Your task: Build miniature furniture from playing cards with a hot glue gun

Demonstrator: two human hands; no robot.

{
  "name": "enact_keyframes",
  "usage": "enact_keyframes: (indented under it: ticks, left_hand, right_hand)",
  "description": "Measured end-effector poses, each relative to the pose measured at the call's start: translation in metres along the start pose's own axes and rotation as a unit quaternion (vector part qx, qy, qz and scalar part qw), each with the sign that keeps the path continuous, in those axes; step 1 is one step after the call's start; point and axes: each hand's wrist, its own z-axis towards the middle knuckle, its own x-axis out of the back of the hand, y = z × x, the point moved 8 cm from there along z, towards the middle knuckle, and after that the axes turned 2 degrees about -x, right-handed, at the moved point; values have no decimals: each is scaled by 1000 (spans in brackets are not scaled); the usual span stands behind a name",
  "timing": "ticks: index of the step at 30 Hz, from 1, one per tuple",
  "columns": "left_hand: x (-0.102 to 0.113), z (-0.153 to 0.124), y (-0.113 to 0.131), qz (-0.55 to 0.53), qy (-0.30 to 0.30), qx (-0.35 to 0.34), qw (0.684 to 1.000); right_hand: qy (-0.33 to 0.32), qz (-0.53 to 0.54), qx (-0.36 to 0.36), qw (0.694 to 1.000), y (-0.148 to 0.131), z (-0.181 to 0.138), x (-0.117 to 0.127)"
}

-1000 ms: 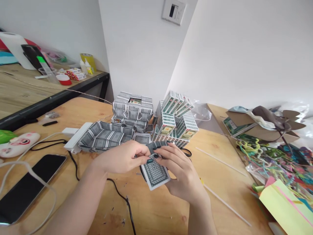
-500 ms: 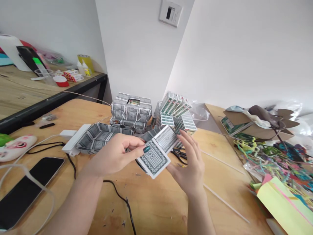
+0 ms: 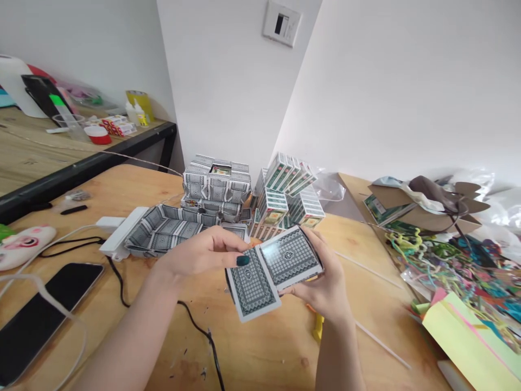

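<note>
Between my hands is a piece made of joined playing cards (image 3: pixel 290 256) with grey patterned backs. Its left card hangs tilted downward, and its right part looks folded and boxy. My left hand (image 3: pixel 199 252) pinches the upper left of the piece, thumb on top and the other fingers mostly hidden. My right hand (image 3: pixel 328 282) wraps around its right end. Behind my left hand lies an open tray built of playing cards (image 3: pixel 140 233). Farther back stands a larger box made of playing cards (image 3: pixel 220 182). Stacked card packs (image 3: pixel 273 201) rise to its right.
A white power strip (image 3: pixel 124 233), a phone (image 3: pixel 49 304) and black cables occupy the left side. Yellow-handled scissors (image 3: pixel 318 326) show partly beneath my right hand. Thin white sticks (image 3: pixel 382 345) lie to the right, beside tangled coloured yarn (image 3: pixel 451 255) and a cardboard box (image 3: pixel 431 214).
The card piece has turned, so its right part now faces up more broadly. My right hand has moved lower and right and closed around that end. My left thumb has shifted slightly down.
</note>
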Motion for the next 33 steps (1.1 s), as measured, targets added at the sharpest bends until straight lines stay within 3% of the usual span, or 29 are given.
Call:
enact_keyframes:
  ticks: [6,12,15,19,26,33]
  left_hand:
    - [5,4,-11,-3,39,43,998]
    - [-1,14,-21,-121,100,53,986]
    - [1,14,-26,-127,130,64,981]
    - [10,13,-26,-42,164,73,983]
    - [21,10,-10,152,215,32,964]
    - [18,7,-4,228,129,-38,964]
  right_hand:
    - [-29,-36,23,999,-4,2,-7]
    - [-49,32,-89,994,9,-3,-14]
    - [-51,107,-94,989,8,-2,-17]
    - [-27,129,-92,987,9,-1,-17]
    - [14,129,-176,976,23,0,-18]
    - [27,100,-270,957,34,0,-18]
